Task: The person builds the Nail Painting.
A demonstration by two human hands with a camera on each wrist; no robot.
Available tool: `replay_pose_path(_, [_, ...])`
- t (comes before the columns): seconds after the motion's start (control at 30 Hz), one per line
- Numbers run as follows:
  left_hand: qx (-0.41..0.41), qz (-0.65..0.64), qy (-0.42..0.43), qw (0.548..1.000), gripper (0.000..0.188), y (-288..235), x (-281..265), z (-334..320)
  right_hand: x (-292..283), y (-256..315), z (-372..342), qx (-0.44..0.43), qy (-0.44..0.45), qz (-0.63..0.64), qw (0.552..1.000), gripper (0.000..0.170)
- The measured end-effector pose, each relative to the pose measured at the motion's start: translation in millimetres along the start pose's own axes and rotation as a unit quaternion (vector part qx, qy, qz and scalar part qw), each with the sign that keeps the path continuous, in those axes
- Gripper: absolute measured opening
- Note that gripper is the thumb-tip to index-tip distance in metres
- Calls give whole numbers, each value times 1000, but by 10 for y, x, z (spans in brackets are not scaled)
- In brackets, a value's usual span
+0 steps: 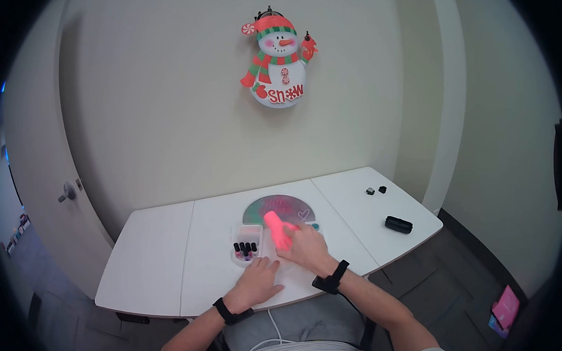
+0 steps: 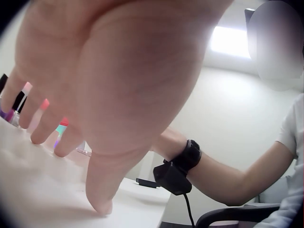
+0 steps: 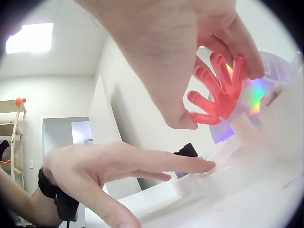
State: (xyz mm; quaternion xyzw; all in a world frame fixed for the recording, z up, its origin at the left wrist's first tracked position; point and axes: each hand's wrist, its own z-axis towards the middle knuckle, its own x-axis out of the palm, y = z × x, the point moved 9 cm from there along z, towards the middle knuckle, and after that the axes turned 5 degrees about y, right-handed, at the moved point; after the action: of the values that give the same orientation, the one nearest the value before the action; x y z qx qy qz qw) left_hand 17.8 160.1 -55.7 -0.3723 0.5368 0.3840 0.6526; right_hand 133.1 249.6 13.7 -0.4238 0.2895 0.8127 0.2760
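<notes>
My right hand grips a translucent pink model hand over the middle of a nail polish play set. In the right wrist view, the thumb and fingers pinch this model hand, whose spread fingers show nail shapes. My left hand lies palm down at the near side of the set, fingers extended and fingertips at the white surface. Just beyond its fingertips, several small polish bottles with black caps stand in the white tray. Behind them rises a shiny half-round backboard with a heart outline.
The white table stands against a wall. On its right side lie a black case and two small dark objects. A teal piece sits beside the backboard. A white cable runs over the lap.
</notes>
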Motion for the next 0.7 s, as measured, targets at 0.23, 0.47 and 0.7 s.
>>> replay_pose_path(0.23, [33,-12,-28,999,80,-295,-31,-86,-44,41,-148,-15,-20,15,1000,73])
replay_pose_path(0.47, [35,9,-48,998,83,-384,-70,-111,103,76,-147,-20,-39,-69,997,85])
replay_pose_path(0.7, [24,-12,-32,999,84,-343,-53,-100,140,36,-91,4,4,-61,998,91])
